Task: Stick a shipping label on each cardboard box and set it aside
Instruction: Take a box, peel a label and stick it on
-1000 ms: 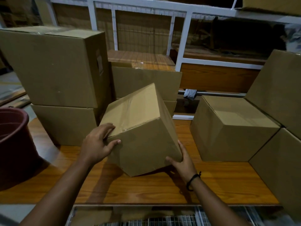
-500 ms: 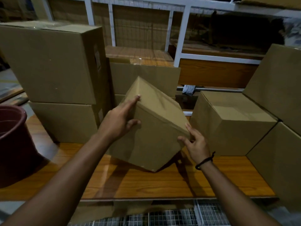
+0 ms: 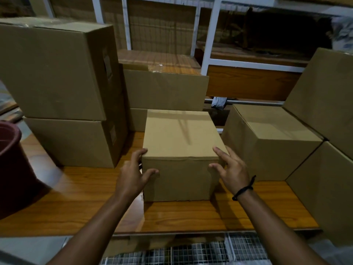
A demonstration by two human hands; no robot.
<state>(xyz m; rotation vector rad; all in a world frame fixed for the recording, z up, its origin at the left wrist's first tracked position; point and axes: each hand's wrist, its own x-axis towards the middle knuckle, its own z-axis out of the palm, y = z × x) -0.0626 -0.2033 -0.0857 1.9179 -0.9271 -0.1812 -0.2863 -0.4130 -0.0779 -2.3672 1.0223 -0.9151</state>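
A plain brown cardboard box (image 3: pixel 181 150) sits flat on the shiny orange-brown wooden worktop (image 3: pixel 76 197), in the middle and near the front edge. One side faces the person and the box lines up straight with that edge. It looks about as wide as it is deep, so I cannot tell which way is longer. Its top and front are bare brown.

The left hand (image 3: pixel 133 176) holds the front left corner, with the thumb on the front and the fingers bent round the side. The right hand (image 3: pixel 231 169) has straighter, spread fingers that press on the front right corner. It wears a thin black wristband (image 3: pixel 244 188).

Two big brown boxes (image 3: pixel 53 73) are stacked by the left edge, near the middle box. Each has a pale label (image 3: pixel 108 66) on its side, and I cannot read the words. More brown boxes (image 3: pixel 164 88) stand just behind, towards the back edge. Another brown box (image 3: pixel 267 142) sits just beside it on the right. Two tilted brown boxes (image 3: pixel 324 96) lean at the right edge. A dark red round bucket (image 3: pixel 13 169) stands at the left edge. A white metal rack (image 3: pixel 210 35) stands behind the worktop.
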